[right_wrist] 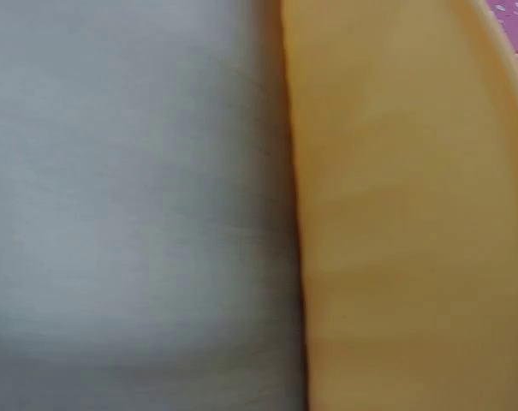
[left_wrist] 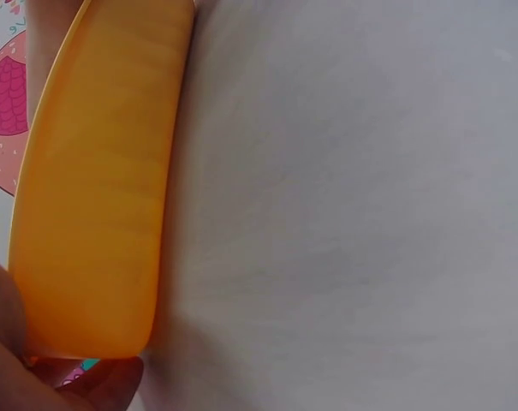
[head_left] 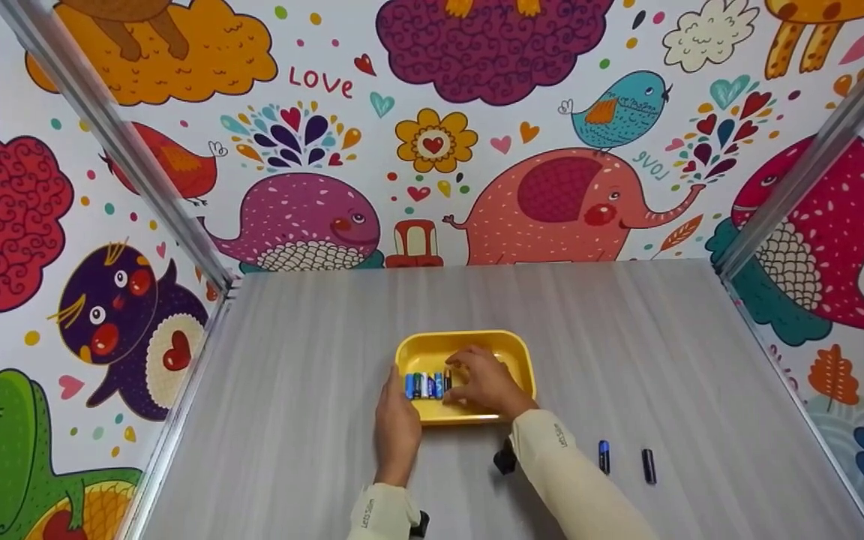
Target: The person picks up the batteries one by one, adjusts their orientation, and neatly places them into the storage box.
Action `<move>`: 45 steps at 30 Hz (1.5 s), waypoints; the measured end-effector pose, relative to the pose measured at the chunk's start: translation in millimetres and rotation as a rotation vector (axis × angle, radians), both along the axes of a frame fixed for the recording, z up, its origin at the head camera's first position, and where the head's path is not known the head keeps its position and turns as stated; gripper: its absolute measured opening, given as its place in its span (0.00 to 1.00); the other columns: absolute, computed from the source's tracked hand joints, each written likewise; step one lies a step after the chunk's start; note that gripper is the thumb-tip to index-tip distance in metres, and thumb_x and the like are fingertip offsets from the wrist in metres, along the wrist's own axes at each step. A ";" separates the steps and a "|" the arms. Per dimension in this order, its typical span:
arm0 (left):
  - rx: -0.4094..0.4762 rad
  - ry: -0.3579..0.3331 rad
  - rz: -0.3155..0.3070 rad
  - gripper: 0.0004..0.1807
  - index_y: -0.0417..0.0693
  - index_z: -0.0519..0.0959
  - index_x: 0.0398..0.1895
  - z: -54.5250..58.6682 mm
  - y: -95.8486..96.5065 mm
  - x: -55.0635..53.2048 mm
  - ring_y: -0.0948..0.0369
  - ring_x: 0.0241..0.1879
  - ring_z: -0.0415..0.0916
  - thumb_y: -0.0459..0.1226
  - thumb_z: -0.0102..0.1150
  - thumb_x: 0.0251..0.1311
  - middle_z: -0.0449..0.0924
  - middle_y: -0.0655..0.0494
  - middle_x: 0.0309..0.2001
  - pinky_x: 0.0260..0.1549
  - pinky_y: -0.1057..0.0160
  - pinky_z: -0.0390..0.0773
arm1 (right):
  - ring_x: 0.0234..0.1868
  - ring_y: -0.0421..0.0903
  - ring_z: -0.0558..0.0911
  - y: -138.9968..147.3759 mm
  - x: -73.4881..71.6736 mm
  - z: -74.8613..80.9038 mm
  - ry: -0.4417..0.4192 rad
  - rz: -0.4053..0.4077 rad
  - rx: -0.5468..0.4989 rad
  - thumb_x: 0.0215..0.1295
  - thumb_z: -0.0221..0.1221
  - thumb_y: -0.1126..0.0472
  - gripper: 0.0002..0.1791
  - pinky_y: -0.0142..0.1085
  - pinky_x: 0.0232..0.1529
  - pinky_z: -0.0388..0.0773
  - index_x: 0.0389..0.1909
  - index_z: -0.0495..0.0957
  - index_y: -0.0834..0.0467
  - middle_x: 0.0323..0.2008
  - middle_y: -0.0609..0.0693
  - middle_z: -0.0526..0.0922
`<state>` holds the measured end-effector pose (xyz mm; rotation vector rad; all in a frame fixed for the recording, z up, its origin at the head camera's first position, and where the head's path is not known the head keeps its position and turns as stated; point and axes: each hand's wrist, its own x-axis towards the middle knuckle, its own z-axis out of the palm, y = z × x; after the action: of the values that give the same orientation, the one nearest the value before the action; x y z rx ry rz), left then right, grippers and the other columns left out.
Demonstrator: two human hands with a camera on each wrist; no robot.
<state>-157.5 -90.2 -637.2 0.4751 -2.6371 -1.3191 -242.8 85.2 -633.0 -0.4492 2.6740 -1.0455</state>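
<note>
A yellow tray (head_left: 466, 337) stands on the table with a row of batteries (head_left: 424, 385), side by side, near its left end. My left hand (head_left: 397, 429) holds the tray's near left corner, its fingers along the left wall; in the left wrist view the thumb and fingers (left_wrist: 113, 385) show around that corner. Inside the tray, my right hand (head_left: 486, 381) pinches the dark battery (head_left: 448, 379) at the row's right end between thumb and fingers. The right wrist view shows the tray's outer wall (right_wrist: 404, 223), with the hand out of sight.
Two more batteries lie on the table to the right of the right forearm: one blue and black (head_left: 604, 457), one dark (head_left: 649, 466). Walls with cartoon animals (head_left: 552, 210) and metal posts (head_left: 784, 157) border the grey table (head_left: 312, 337).
</note>
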 end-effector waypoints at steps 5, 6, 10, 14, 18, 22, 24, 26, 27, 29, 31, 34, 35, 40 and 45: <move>0.013 0.021 -0.005 0.32 0.48 0.57 0.81 -0.9 0.4 1.0 0.51 0.72 0.67 0.30 0.45 0.76 0.67 0.49 0.75 0.70 0.48 0.70 | 0.52 0.53 0.79 5.8 4.5 14.4 -0.023 0.022 -0.114 0.54 0.77 0.51 0.30 0.50 0.61 0.78 0.58 0.82 0.57 0.52 0.53 0.83; 0.012 0.018 -0.004 0.32 0.49 0.57 0.81 -1.1 0.6 1.2 0.51 0.72 0.67 0.31 0.45 0.76 0.67 0.49 0.75 0.70 0.48 0.70 | 0.53 0.54 0.79 8.0 5.4 18.0 -0.035 0.019 -0.127 0.56 0.76 0.51 0.30 0.51 0.61 0.78 0.58 0.82 0.56 0.53 0.53 0.82; 0.016 0.016 -0.001 0.31 0.49 0.57 0.81 -1.3 1.0 1.3 0.51 0.73 0.67 0.31 0.43 0.76 0.66 0.48 0.75 0.71 0.47 0.69 | 0.57 0.58 0.78 22.6 8.0 34.4 -0.050 0.022 -0.175 0.59 0.73 0.47 0.30 0.56 0.62 0.78 0.60 0.81 0.55 0.57 0.55 0.81; 0.047 0.011 0.003 0.31 0.50 0.56 0.81 -0.1 0.7 1.5 0.53 0.74 0.65 0.32 0.42 0.77 0.64 0.51 0.77 0.72 0.48 0.67 | 0.54 0.61 0.80 46.0 8.8 54.5 0.036 0.047 -0.192 0.58 0.72 0.41 0.31 0.58 0.58 0.79 0.59 0.82 0.53 0.55 0.56 0.83; 0.060 -0.002 0.007 0.32 0.52 0.54 0.82 0.5 -0.9 0.9 0.55 0.76 0.62 0.32 0.41 0.78 0.61 0.54 0.79 0.74 0.50 0.65 | 0.50 0.54 0.81 70.6 10.9 71.2 0.135 0.024 -0.164 0.56 0.72 0.40 0.29 0.52 0.54 0.82 0.57 0.83 0.48 0.50 0.47 0.84; 0.064 -0.005 0.008 0.32 0.52 0.54 0.82 -0.7 -1.6 0.4 0.55 0.76 0.61 0.32 0.40 0.77 0.60 0.54 0.79 0.73 0.49 0.65 | 0.47 0.45 0.80 94.2 15.2 80.2 0.183 -0.016 -0.131 0.56 0.73 0.42 0.26 0.47 0.53 0.84 0.55 0.83 0.45 0.49 0.40 0.83; 0.066 -0.007 0.008 0.32 0.52 0.54 0.82 -1.1 -1.3 0.5 0.55 0.76 0.61 0.32 0.40 0.77 0.61 0.54 0.79 0.73 0.49 0.65 | 0.47 0.45 0.80 106.0 18.4 82.2 0.207 -0.015 -0.112 0.56 0.73 0.42 0.26 0.45 0.52 0.84 0.55 0.83 0.44 0.49 0.40 0.83; 0.062 -0.005 0.006 0.32 0.52 0.55 0.82 -1.1 -0.8 0.8 0.54 0.76 0.61 0.31 0.41 0.77 0.61 0.53 0.79 0.73 0.49 0.65 | 0.47 0.46 0.80 118.1 22.0 83.3 0.233 -0.009 -0.091 0.56 0.73 0.41 0.26 0.43 0.51 0.84 0.55 0.83 0.44 0.50 0.41 0.84; 0.060 -0.004 0.006 0.32 0.52 0.55 0.82 -0.9 -0.5 1.0 0.54 0.76 0.61 0.31 0.41 0.77 0.61 0.53 0.79 0.73 0.49 0.65 | 0.47 0.47 0.81 124.3 24.0 83.5 0.244 -0.007 -0.077 0.56 0.72 0.39 0.27 0.42 0.51 0.84 0.55 0.83 0.43 0.50 0.41 0.84; 0.057 0.005 0.004 0.32 0.52 0.55 0.82 -0.4 -0.2 1.3 0.54 0.76 0.62 0.31 0.41 0.76 0.62 0.52 0.78 0.73 0.49 0.65 | 0.48 0.48 0.81 136.8 28.3 84.0 0.260 -0.007 -0.058 0.55 0.72 0.38 0.27 0.42 0.50 0.84 0.55 0.83 0.43 0.50 0.41 0.84; 0.053 0.016 -0.001 0.33 0.52 0.55 0.82 -0.3 0.2 1.7 0.54 0.76 0.62 0.30 0.42 0.76 0.62 0.52 0.78 0.73 0.49 0.66 | 0.48 0.47 0.81 149.7 33.1 83.9 0.263 -0.018 -0.040 0.54 0.72 0.36 0.28 0.42 0.50 0.84 0.55 0.83 0.43 0.51 0.40 0.83; 0.050 0.024 -0.008 0.33 0.53 0.54 0.82 -1.0 0.4 2.6 0.54 0.75 0.62 0.30 0.41 0.76 0.62 0.53 0.78 0.73 0.49 0.67 | 0.48 0.43 0.79 169.5 40.7 81.1 0.252 -0.031 -0.014 0.52 0.72 0.35 0.29 0.42 0.50 0.84 0.54 0.83 0.40 0.50 0.39 0.83; 0.049 0.024 -0.008 0.33 0.53 0.54 0.82 -1.2 0.4 2.9 0.54 0.75 0.62 0.30 0.41 0.76 0.62 0.53 0.78 0.73 0.49 0.67 | 0.48 0.41 0.79 176.1 43.2 79.4 0.248 -0.032 -0.009 0.52 0.72 0.35 0.28 0.42 0.50 0.83 0.54 0.83 0.39 0.50 0.39 0.83; 0.048 0.019 0.000 0.33 0.53 0.55 0.82 -0.8 0.3 3.2 0.55 0.76 0.61 0.30 0.41 0.76 0.61 0.55 0.78 0.73 0.50 0.66 | 0.47 0.38 0.78 210.0 54.7 63.4 0.264 -0.001 -0.023 0.52 0.76 0.43 0.25 0.39 0.47 0.81 0.53 0.83 0.37 0.50 0.38 0.82; 0.044 0.041 -0.002 0.33 0.51 0.56 0.81 -0.7 0.6 2.7 0.53 0.75 0.62 0.29 0.43 0.75 0.63 0.53 0.78 0.73 0.49 0.66 | 0.45 0.39 0.79 241.1 69.1 45.5 0.285 0.020 -0.035 0.50 0.78 0.51 0.25 0.41 0.43 0.81 0.51 0.84 0.41 0.49 0.42 0.84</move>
<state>-154.8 -89.7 -637.9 0.4468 -2.5803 -1.3754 -173.6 326.3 -587.5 -0.6772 2.8926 -1.0983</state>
